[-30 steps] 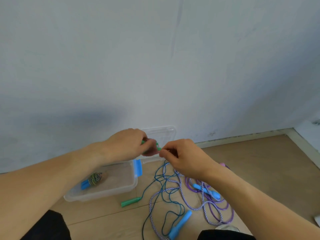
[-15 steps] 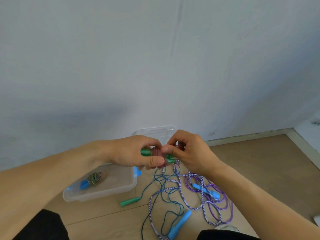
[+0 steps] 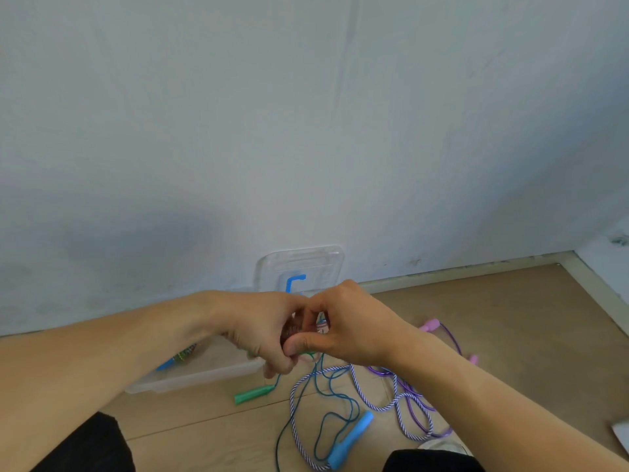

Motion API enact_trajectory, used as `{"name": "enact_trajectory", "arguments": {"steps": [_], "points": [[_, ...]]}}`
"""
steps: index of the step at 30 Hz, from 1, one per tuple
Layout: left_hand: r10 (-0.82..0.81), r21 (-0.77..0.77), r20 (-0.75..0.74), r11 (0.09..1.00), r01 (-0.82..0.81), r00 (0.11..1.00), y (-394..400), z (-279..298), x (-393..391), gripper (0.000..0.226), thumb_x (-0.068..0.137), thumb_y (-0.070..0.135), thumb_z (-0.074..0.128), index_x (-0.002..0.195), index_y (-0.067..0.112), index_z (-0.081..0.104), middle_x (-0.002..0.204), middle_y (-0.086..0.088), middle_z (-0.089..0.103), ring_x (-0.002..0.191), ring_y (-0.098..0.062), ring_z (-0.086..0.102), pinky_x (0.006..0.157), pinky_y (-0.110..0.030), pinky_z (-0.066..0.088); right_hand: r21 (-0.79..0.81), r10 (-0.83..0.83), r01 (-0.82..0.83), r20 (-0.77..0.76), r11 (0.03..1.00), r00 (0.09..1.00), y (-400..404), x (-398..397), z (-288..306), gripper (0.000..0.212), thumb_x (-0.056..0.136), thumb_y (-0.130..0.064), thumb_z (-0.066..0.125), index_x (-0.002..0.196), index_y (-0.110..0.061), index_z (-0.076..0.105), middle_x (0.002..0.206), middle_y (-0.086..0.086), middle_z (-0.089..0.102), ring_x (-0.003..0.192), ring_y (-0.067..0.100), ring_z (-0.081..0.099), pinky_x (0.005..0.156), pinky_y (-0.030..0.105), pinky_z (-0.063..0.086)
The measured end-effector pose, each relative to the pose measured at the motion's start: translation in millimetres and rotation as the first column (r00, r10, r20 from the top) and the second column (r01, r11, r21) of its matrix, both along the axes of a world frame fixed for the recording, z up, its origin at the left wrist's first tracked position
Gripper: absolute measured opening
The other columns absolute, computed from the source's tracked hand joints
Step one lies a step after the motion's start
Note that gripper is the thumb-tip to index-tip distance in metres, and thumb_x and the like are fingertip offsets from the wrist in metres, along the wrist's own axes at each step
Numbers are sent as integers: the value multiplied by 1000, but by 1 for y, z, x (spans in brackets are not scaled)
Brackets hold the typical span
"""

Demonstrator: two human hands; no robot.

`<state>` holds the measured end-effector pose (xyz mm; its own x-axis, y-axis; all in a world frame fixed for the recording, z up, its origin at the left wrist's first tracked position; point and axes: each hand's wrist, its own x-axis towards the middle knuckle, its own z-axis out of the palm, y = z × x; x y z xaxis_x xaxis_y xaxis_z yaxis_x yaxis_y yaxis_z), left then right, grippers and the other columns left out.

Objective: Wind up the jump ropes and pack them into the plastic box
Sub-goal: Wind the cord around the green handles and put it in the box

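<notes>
We take the plastic box on the wood floor as our landmark. Inside it, toward its left end, lies a wound rope bundle with a blue handle. Just right of the box, our left hand is curled around something dark and green that we cannot make out clearly. Our right hand meets it there, thumb and fingers pinching the same thing; the green rope trails down from between both hands. Behind the box, a clear lid leans on the wall. On the floor in front of the box's right corner lies a green handle. Further right of the box sprawl a blue-and-white striped rope with a blue handle, then a purple rope with pink handles.
</notes>
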<state>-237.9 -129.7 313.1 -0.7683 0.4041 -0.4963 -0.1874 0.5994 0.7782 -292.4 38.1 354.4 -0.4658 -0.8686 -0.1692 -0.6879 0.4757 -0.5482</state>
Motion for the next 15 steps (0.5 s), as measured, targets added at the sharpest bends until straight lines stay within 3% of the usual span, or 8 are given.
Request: {"name": "enact_trajectory", "arguments": {"steps": [4, 7, 10, 12, 15], "points": [[32, -24, 63, 999, -30, 998, 6, -8, -1, 43, 73, 9, 72, 109, 12, 48, 87, -8, 66, 63, -21, 69, 61, -39, 51, 19, 4, -3, -49, 1000, 999, 0, -2, -2, 28, 75, -51, 78, 71, -24, 70, 49, -13, 52, 55, 2, 49, 48, 17, 31], [8, 10, 148, 1000, -10, 989, 6, -7, -2, 25, 80, 7, 72, 97, 7, 54, 85, -10, 62, 62, -17, 67, 56, -27, 49, 11, -6, 7, -44, 1000, 999, 1, -3, -4, 29, 73, -52, 79, 74, -23, 73, 45, -10, 50, 52, 8, 48, 48, 18, 29], [-22, 183, 315, 982, -38, 949, -4, -1, -6, 30, 80, 13, 74, 101, 6, 54, 83, -12, 58, 65, -17, 62, 59, -25, 52, -14, -11, 11, -15, 1000, 1000, 1, -5, -5, 25, 74, -48, 79, 74, -24, 73, 51, -26, 53, 55, 1, 51, 48, 16, 29], [5, 345, 481, 918, -195, 877, -17, 2, -10, 41, 78, 19, 70, 111, 1, 55, 89, -13, 58, 75, -26, 63, 69, -35, 57, -74, 9, -11, -18, 997, 1000, 4, -7, -1, 20, 74, -41, 82, 72, -23, 72, 54, -21, 58, 56, -1, 51, 51, 13, 29], [134, 437, 610, 765, -473, 781, -33, 9, -13, 45, 80, 25, 68, 109, -9, 66, 92, -20, 64, 80, -37, 66, 74, -45, 57, -241, 4, -6, -11, 970, 1000, 9, -13, 5, 19, 72, -26, 86, 69, -12, 74, 80, -6, 72, 54, -2, 51, 55, 9, 33]]}}
